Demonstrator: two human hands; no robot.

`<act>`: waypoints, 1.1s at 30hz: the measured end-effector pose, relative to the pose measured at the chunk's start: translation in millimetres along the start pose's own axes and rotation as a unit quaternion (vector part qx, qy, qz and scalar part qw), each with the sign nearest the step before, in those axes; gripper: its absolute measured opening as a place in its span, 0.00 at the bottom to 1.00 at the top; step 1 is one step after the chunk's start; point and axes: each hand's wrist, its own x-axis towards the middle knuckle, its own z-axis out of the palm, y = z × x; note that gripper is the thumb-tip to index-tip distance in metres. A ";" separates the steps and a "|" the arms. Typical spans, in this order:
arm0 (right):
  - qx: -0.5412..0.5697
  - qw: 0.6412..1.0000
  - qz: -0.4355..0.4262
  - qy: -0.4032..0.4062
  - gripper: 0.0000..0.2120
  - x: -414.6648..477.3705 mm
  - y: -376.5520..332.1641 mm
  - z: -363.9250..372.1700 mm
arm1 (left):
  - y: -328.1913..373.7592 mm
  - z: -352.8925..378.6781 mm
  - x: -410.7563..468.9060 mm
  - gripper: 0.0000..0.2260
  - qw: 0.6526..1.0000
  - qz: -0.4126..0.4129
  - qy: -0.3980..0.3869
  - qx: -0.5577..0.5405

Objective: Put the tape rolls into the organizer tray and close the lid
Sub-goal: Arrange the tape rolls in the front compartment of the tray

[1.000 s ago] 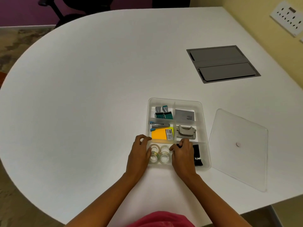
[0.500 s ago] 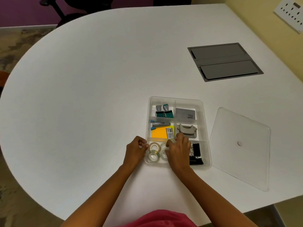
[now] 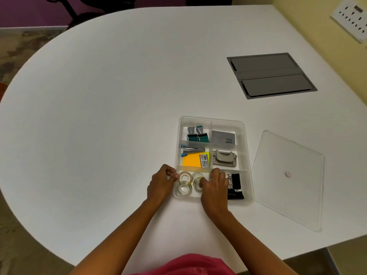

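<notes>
The clear organizer tray point(image 3: 246, 155) sits open on the white table. Several clear tape rolls point(image 3: 185, 177) lie in its near-left compartment. My left hand point(image 3: 161, 182) is curled into a loose fist against the tray's left wall, with nothing visible in it. My right hand point(image 3: 214, 186) lies over the right side of that compartment. Its thumb and curled fingers are on one tape roll point(image 3: 196, 183) and hide part of it. The clear lid point(image 3: 288, 187) lies flat on the table, to the right of the tray and turned at an angle.
Other compartments hold teal binder clips point(image 3: 198, 136), a stapler point(image 3: 193, 150), orange sticky notes point(image 3: 191, 160), a grey punch point(image 3: 224, 158) and black binder clips point(image 3: 235, 187). A grey cable hatch point(image 3: 271, 75) is set into the table at the far right. The table's near edge is close.
My left hand has drawn back from the rolls to the tray's left wall and curled up. My right hand moved left over the right-hand rolls. The rolls stayed in the compartment.
</notes>
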 end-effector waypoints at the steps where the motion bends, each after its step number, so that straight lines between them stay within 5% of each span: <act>1: 0.007 1.000 0.005 0.000 0.08 0.4 -0.5 -0.1 | 0.2 -0.5 0.3 0.04 1.000 -0.001 -0.003 0.001; 33: -0.077 0.987 -0.015 -0.138 0.07 5.1 -0.4 0.8 | 0.1 1.8 -1.9 0.04 1.000 -0.007 0.005 0.026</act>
